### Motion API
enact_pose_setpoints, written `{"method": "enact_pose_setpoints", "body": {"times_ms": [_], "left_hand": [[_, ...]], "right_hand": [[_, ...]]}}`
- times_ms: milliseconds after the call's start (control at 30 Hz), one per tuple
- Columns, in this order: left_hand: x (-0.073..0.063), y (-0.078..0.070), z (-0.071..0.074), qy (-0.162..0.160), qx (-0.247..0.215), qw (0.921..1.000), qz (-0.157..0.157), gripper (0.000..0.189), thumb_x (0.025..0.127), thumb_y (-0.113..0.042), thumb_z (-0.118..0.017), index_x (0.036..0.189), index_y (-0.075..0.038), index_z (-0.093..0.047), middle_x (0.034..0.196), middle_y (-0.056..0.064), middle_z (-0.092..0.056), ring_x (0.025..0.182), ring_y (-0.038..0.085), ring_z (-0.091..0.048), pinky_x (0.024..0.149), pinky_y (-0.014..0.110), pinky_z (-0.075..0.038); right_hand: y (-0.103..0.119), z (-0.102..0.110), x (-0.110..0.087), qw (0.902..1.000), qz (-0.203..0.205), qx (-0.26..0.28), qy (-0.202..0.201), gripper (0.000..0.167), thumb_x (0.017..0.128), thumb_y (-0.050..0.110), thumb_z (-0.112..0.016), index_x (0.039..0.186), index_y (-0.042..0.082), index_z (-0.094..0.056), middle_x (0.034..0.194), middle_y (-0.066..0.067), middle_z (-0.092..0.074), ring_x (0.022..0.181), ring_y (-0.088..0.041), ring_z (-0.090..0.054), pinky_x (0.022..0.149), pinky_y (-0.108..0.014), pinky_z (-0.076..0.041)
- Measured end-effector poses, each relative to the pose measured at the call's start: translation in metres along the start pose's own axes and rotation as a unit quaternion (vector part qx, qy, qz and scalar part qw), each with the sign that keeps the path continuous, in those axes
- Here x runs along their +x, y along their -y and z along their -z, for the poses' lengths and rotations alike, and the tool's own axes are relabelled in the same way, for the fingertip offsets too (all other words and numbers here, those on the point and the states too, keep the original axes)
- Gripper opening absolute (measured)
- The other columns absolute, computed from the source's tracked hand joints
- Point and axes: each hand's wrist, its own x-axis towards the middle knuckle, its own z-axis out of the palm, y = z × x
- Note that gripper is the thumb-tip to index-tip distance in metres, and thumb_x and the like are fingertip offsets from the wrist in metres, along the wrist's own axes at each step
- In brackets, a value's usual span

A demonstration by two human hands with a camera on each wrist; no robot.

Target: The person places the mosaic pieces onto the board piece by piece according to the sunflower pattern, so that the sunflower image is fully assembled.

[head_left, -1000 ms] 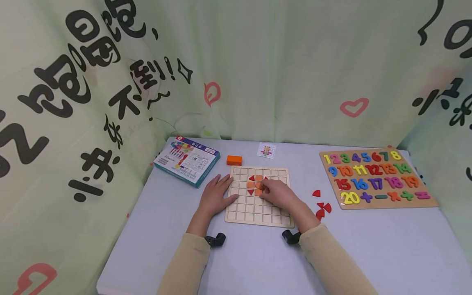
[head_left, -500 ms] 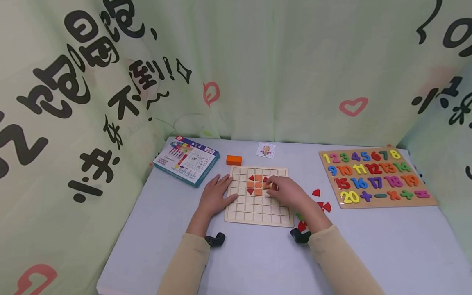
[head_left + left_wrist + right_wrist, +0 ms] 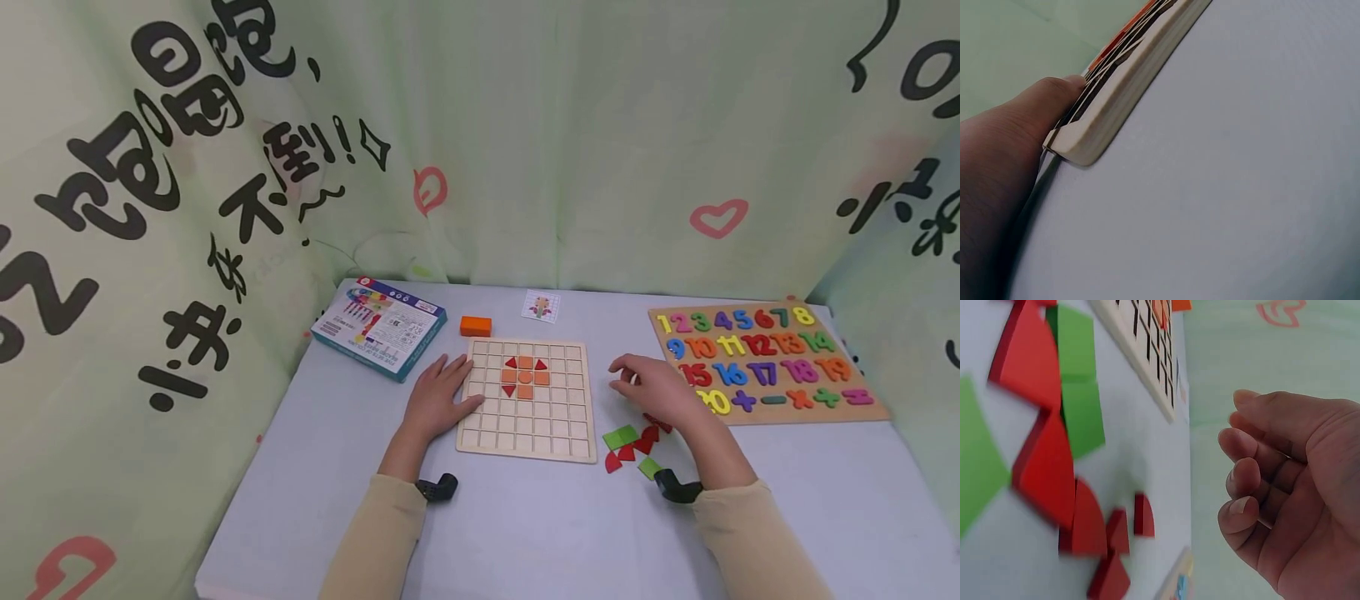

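My left hand [image 3: 441, 398] rests with fingers spread at the left edge of a wooden grid board [image 3: 525, 427], its thumb [image 3: 1063, 90] on the rim. Orange squares [image 3: 526, 392] form a cross around an orange round piece [image 3: 525, 377]. Three red pieces [image 3: 510, 390] sit at corners of that cross. Off the board to the right, my right hand [image 3: 656, 387] hovers with loosely curled fingers and nothing between them. Below it lie several loose red fan-shaped pieces [image 3: 1044, 469] and green pieces [image 3: 1079, 381], partly hidden by the hand in the head view.
A number puzzle board [image 3: 765, 367] lies at the right, partly behind my right hand. At the back left is a flat box [image 3: 381, 325], with an orange block [image 3: 476, 326] beside it. A small picture card [image 3: 542, 306] lies behind the grid board. Curtains enclose the table.
My right hand has left the orange pieces and moved right, off the board to above the loose pieces, uncovering the right orange square and top-right red piece. The left hand stays put.
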Motion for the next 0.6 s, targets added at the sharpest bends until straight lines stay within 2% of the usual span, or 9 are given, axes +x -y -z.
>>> {"method": "enact_pose_setpoints", "body": {"times_ms": [267, 467, 600], "left_hand": [[0.000, 0.000, -0.001, -0.001, 0.000, 1.0000, 0.001, 0.078, 0.090, -0.067, -0.052, 0.154, -0.026, -0.036, 0.162, -0.006, -0.032, 0.153, 0.028, -0.020, 0.124, 0.049, -0.020], [0.000, 0.000, -0.001, -0.003, 0.001, 1.0000, -0.001, 0.078, 0.090, -0.066, -0.052, 0.155, -0.025, -0.035, 0.162, -0.006, -0.033, 0.153, 0.028, -0.020, 0.124, 0.049, -0.021], [0.000, 0.000, -0.001, -0.002, 0.003, 1.0000, -0.001, 0.078, 0.090, -0.066, -0.052, 0.155, -0.025, -0.035, 0.162, -0.005, -0.033, 0.153, 0.029, -0.020, 0.124, 0.049, -0.021]], "right_hand": [[-0.032, 0.014, -0.017, 0.9998, -0.013, 0.007, 0.015, 0.035, 0.093, 0.025, -0.068, 0.122, 0.007, -0.061, 0.099, -0.008, -0.064, 0.087, -0.021, -0.057, 0.065, -0.028, -0.055], [-0.050, 0.015, -0.026, 0.9985, -0.035, 0.007, 0.042, 0.030, 0.091, 0.023, -0.070, 0.114, 0.006, -0.062, 0.092, -0.007, -0.060, 0.085, -0.021, -0.055, 0.066, -0.029, -0.052], [-0.059, 0.012, -0.026, 0.9973, -0.044, 0.000, 0.058, 0.032, 0.090, 0.025, -0.072, 0.113, 0.006, -0.062, 0.087, -0.006, -0.058, 0.085, -0.020, -0.053, 0.067, -0.029, -0.050]]}}
